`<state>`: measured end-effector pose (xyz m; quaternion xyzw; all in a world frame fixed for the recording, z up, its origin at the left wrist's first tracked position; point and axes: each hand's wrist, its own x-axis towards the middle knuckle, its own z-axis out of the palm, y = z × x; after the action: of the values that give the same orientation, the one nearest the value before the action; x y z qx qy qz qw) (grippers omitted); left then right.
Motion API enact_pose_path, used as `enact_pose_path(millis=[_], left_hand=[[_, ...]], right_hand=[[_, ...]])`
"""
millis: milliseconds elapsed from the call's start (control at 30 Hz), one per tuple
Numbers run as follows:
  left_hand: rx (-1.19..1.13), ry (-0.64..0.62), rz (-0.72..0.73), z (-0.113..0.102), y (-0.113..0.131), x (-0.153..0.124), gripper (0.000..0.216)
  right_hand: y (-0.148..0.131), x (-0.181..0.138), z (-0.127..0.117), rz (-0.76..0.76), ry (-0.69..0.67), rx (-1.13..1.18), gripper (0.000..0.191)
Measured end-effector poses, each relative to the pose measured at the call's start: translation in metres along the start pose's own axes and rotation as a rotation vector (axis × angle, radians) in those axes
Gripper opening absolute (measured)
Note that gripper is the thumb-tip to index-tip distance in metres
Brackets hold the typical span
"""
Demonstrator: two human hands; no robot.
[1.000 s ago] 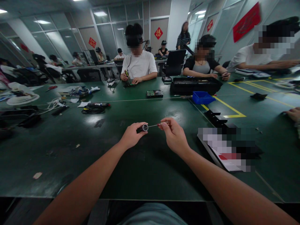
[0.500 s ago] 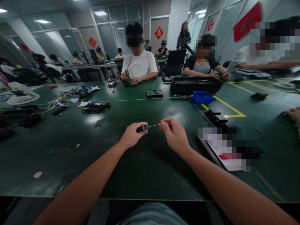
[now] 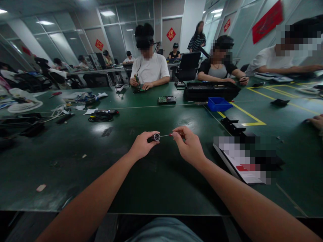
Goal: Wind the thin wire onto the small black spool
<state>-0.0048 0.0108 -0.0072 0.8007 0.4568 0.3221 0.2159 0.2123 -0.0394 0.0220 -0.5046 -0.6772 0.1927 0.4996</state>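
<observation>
My left hand (image 3: pixel 141 145) is closed round a small black cylindrical part (image 3: pixel 154 137) with a silver round end that faces right. My right hand (image 3: pixel 188 145) pinches the red-marked handle of a thin screwdriver (image 3: pixel 171 135). Its metal shaft points left and its tip meets the silver end of the part. Both hands hover just above the dark green table (image 3: pixel 151 174), close together near its middle.
A flat tray with a blurred sheet (image 3: pixel 242 158) lies to my right, small black parts (image 3: pixel 233 125) behind it. Farther off are a blue bin (image 3: pixel 218 104), a long black case (image 3: pixel 210 91), a circuit board (image 3: pixel 166 99) and cables (image 3: pixel 101 116). Other people sit working across the table.
</observation>
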Motion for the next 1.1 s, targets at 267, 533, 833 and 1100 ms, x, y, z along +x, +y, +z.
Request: enact_pose_path(millis=[267,533,833,1100], left_hand=[[0.024,-0.006,0.007,-0.001,0.0021,-0.0004,0.04],[0.032,0.001,-0.006,-0.0018,0.0043,0.0001,0.04],[0.032,-0.01,0.005,-0.0018,0.0053,0.0005,0.039],[0.029,-0.019,0.006,-0.0026,0.0082,-0.0002,0.039]], right_hand=[[-0.0009,-0.0013,-0.0001,0.062,-0.057,-0.056,0.034],[0.0001,-0.0012,0.0022,0.073,0.008,-0.072,0.028],[0.0012,0.0001,0.0011,0.125,0.03,-0.092,0.032],[0.0008,0.0009,-0.0002,0.133,0.03,-0.109,0.033]])
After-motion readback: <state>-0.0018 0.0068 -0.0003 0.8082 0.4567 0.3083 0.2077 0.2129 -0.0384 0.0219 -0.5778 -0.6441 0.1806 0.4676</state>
